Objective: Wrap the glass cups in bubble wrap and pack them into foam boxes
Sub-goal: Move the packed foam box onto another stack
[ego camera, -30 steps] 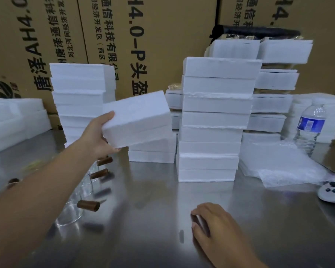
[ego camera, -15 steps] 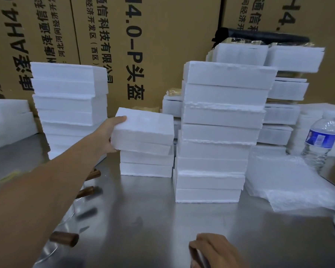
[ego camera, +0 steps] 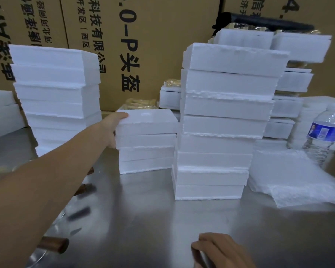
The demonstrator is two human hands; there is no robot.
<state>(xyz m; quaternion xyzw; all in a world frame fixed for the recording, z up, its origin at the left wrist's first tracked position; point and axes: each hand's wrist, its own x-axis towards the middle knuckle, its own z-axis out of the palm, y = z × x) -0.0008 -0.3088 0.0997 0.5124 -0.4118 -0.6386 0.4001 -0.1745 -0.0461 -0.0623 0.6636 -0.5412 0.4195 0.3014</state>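
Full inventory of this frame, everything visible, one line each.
foam boxes: many, white, stacked in columns across the back of the table
top foam box: one, white, on the short middle stack
bubble wrap: pile of sheets, clear-white, right of the tall stack
water bottle: one, clear with blue label, far right
glass cups: number unclear, clear with brown handles, lower left, blurred
cartons: several, brown with black print, behind the stacks
table: one, steel, under everything
left hand: grips the top foam box's left end
right hand: fingers curled, bottom edge; whether it holds anything is unclear
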